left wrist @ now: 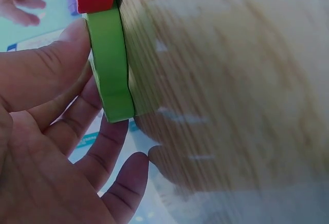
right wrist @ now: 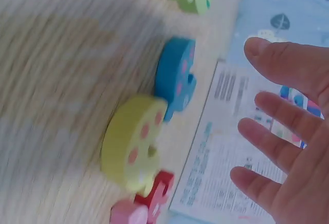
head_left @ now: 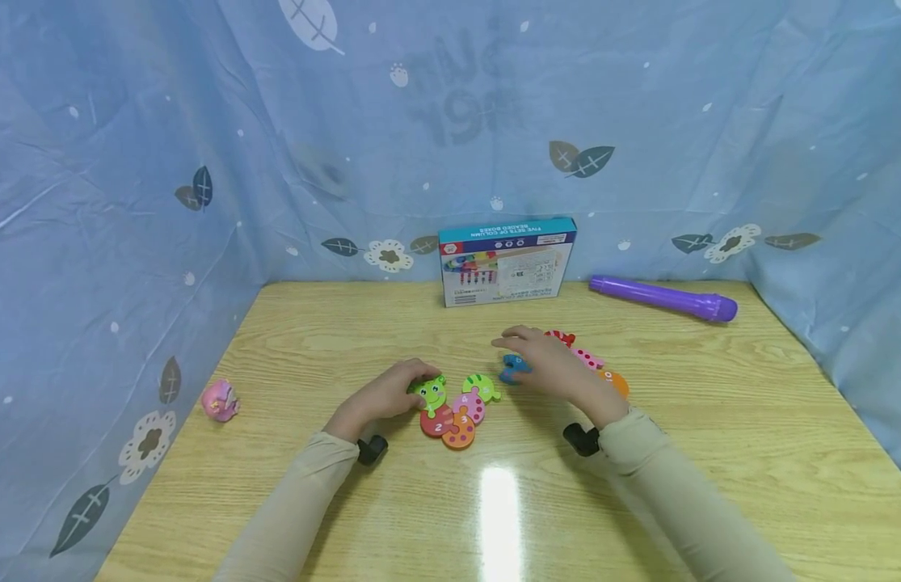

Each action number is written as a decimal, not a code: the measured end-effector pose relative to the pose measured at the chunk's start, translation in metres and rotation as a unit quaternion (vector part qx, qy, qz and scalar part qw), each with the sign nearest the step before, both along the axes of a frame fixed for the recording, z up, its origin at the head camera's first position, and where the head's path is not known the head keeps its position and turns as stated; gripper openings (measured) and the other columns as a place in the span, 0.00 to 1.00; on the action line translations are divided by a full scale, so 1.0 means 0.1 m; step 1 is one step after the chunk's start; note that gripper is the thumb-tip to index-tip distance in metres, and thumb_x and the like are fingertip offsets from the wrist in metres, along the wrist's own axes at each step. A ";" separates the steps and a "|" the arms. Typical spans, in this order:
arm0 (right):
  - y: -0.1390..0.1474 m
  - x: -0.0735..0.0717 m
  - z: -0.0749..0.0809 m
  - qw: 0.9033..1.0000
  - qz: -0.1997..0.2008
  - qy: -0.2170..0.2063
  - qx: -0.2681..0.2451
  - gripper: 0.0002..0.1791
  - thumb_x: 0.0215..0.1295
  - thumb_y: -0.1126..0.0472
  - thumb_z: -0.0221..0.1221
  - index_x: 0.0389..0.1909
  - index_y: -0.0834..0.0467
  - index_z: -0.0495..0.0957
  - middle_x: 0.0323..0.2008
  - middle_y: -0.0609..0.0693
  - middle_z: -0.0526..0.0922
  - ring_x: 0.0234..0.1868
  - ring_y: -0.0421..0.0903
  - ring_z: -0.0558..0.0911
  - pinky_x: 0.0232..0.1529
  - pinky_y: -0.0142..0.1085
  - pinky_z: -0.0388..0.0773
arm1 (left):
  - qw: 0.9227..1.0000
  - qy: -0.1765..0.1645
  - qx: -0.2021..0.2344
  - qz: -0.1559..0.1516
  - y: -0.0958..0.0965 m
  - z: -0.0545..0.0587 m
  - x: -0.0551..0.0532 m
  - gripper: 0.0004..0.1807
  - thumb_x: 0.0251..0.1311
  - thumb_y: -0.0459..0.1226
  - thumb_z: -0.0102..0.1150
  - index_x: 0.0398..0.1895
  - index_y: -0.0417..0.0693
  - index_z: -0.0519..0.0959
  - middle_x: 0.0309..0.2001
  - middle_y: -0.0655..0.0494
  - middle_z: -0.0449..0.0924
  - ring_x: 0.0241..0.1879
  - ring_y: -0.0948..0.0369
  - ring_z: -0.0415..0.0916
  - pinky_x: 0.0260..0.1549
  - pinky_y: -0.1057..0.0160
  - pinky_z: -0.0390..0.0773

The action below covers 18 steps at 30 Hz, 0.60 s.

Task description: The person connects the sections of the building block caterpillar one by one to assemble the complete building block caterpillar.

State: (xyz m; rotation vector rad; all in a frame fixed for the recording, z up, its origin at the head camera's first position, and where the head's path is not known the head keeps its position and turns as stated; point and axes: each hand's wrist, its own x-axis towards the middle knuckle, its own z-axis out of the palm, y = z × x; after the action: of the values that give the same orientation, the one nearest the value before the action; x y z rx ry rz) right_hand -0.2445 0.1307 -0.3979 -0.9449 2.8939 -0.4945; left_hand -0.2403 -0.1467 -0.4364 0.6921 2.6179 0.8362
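Observation:
My left hand (head_left: 381, 398) holds the edge of a green caterpillar head puzzle piece (head_left: 432, 394), thumb on it in the left wrist view. Joined to the head are a red piece (head_left: 435, 423), an orange piece (head_left: 459, 436), a pink piece (head_left: 470, 406) and a green striped piece (head_left: 481, 388), flat on the table. Above a blue piece (head_left: 513, 369), my right hand (head_left: 553, 369) has its fingers spread and grips nothing. The right wrist view shows a yellow spotted piece (right wrist: 126, 144) beside the blue one; the hand hides it from the head view.
Beyond the right hand lie a red piece (head_left: 564, 337), a pink dotted piece (head_left: 588, 358) and an orange piece (head_left: 615, 382). A box (head_left: 507, 263) stands against the curtain. A purple microphone-shaped toy (head_left: 661, 297) is at back right, a small pink toy (head_left: 220, 400) at left.

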 end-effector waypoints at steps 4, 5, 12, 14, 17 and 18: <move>0.05 -0.01 0.00 1.000 -0.017 -0.003 0.005 0.30 0.55 0.58 0.65 0.60 0.59 0.70 0.58 0.59 0.71 0.57 0.57 0.71 0.56 0.50 0.70 | 1.000 0.000 0.001 0.006 -0.01 -0.01 0.00 0.26 0.51 0.29 0.63 0.57 0.44 0.73 0.54 0.51 0.73 0.56 0.56 0.67 0.59 0.57 0.66; 0.06 -0.02 -0.01 1.000 -0.021 -0.002 0.008 0.30 0.55 0.58 0.65 0.60 0.60 0.70 0.57 0.60 0.71 0.56 0.57 0.72 0.55 0.50 0.71 | 1.000 0.000 0.000 0.007 -0.01 0.00 0.00 0.26 0.51 0.29 0.63 0.57 0.44 0.73 0.55 0.52 0.73 0.56 0.56 0.68 0.59 0.57 0.66; 0.04 -0.07 -0.17 0.998 -0.060 -0.034 0.008 0.32 0.55 0.54 0.64 0.60 0.62 0.70 0.52 0.58 0.74 0.50 0.53 0.75 0.50 0.47 0.75 | 1.000 -0.001 0.000 0.004 -0.01 0.01 0.00 0.26 0.52 0.29 0.63 0.57 0.44 0.73 0.55 0.51 0.73 0.57 0.56 0.67 0.59 0.57 0.66; 0.02 -0.08 -0.21 0.996 -0.080 -0.043 0.010 0.33 0.54 0.52 0.65 0.60 0.62 0.70 0.51 0.57 0.74 0.48 0.51 0.75 0.49 0.46 0.75 | 1.000 0.000 -0.001 0.002 -0.01 0.01 0.00 0.26 0.52 0.29 0.63 0.57 0.44 0.73 0.54 0.51 0.73 0.56 0.56 0.67 0.59 0.57 0.66; -0.01 -0.09 -0.26 0.994 -0.097 -0.041 0.019 0.35 0.52 0.50 0.66 0.59 0.63 0.70 0.49 0.57 0.75 0.46 0.51 0.76 0.46 0.46 0.76 | 1.000 -0.003 -0.001 0.001 -0.01 0.01 0.00 0.26 0.52 0.29 0.62 0.57 0.44 0.73 0.54 0.51 0.73 0.56 0.56 0.67 0.59 0.57 0.66; -0.02 -0.09 -0.28 0.994 -0.101 -0.037 0.023 0.35 0.51 0.49 0.67 0.58 0.62 0.71 0.49 0.57 0.76 0.46 0.52 0.76 0.45 0.47 0.77 | 1.000 -0.004 -0.001 0.000 -0.01 0.01 0.00 0.26 0.52 0.29 0.62 0.57 0.44 0.72 0.54 0.51 0.73 0.56 0.56 0.68 0.58 0.57 0.66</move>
State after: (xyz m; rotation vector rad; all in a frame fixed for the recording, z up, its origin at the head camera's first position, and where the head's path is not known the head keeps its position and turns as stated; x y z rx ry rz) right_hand -0.2540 0.1283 -0.4254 -0.6178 2.9341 -0.4603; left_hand -0.2402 -0.1475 -0.4350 0.6875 2.6116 0.8357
